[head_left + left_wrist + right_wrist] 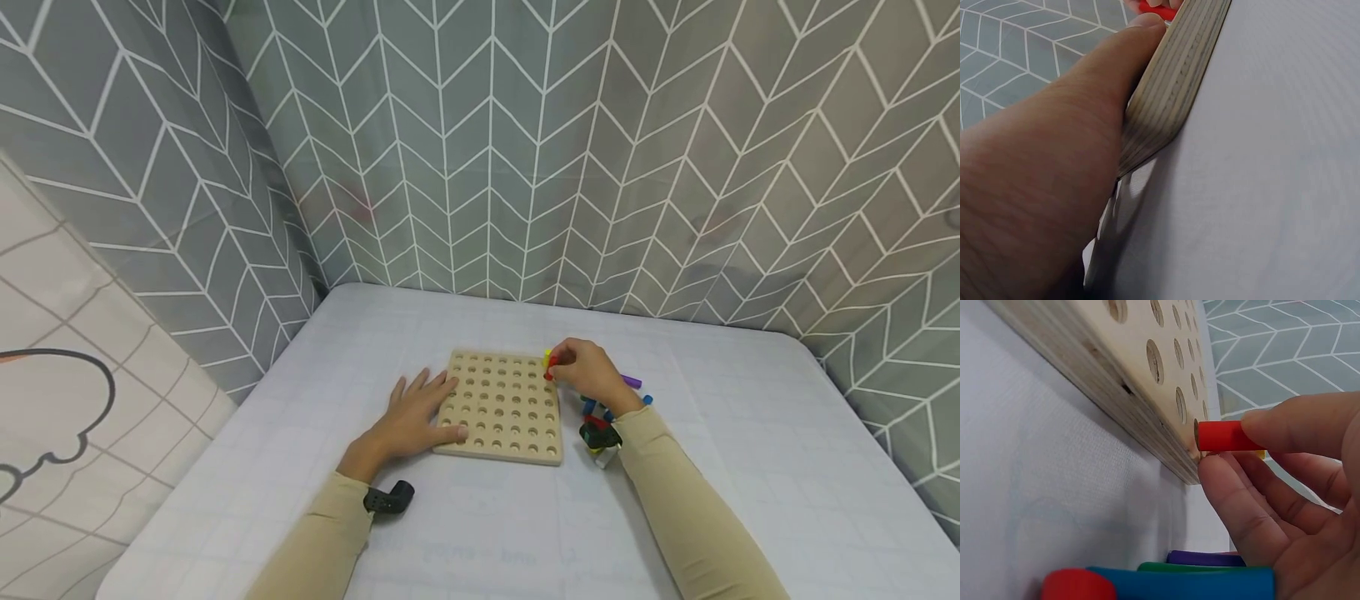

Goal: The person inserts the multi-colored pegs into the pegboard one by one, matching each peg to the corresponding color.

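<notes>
A square wooden pegboard (497,455) with rows of round holes lies flat on the table. My left hand (411,419) rests over its left side, fingers spread and thumb lying across the near left part. At the far right corner my right hand (588,371) pinches a red peg (1225,435) between thumb and fingers. In the right wrist view, the peg's end is right at a hole near the board's edge. A yellow peg (547,356) shows at that corner, partly hidden by the right hand.
Loose pegs lie right of the board under my right forearm, among them a purple peg (632,382), a blue peg (1191,583), a green peg (1169,567) and another red one. A white cloth covers the table (450,533). Patterned grey curtains (525,150) hang behind it.
</notes>
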A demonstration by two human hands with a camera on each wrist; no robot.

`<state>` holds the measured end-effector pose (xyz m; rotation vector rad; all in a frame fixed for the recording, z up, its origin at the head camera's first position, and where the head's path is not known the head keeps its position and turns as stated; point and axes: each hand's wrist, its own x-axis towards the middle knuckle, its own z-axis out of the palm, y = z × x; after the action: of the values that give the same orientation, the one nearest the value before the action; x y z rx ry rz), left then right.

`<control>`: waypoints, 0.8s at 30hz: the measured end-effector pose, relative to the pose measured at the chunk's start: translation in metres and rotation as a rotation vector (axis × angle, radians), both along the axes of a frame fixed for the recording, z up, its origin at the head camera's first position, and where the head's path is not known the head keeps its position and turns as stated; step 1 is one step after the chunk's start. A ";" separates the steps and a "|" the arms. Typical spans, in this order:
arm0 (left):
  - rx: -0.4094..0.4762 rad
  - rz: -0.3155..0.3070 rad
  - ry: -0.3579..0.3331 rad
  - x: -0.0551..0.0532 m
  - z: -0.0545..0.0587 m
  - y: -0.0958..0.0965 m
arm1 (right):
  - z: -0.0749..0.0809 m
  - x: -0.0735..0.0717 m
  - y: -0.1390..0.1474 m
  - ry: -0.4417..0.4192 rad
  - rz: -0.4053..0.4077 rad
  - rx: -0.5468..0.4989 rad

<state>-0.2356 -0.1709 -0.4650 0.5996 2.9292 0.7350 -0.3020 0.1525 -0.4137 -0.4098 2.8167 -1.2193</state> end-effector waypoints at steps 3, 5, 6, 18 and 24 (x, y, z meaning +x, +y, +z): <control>-0.005 -0.001 -0.004 0.000 -0.001 0.000 | -0.003 0.001 0.001 -0.006 -0.008 0.001; -0.009 -0.006 -0.003 0.000 -0.001 0.001 | -0.004 0.002 0.002 0.000 -0.006 0.005; -0.010 -0.007 -0.004 0.000 -0.001 0.001 | -0.004 0.002 0.002 0.004 -0.004 0.008; 0.002 -0.011 -0.002 0.001 0.000 0.002 | 0.005 0.009 0.014 0.048 -0.021 0.005; -0.005 -0.011 0.009 0.000 0.000 0.001 | 0.014 0.025 0.034 0.000 -0.044 -0.154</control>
<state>-0.2361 -0.1694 -0.4646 0.6201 2.9320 0.7259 -0.2771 0.1869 -0.3994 -0.3562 2.7553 -1.4504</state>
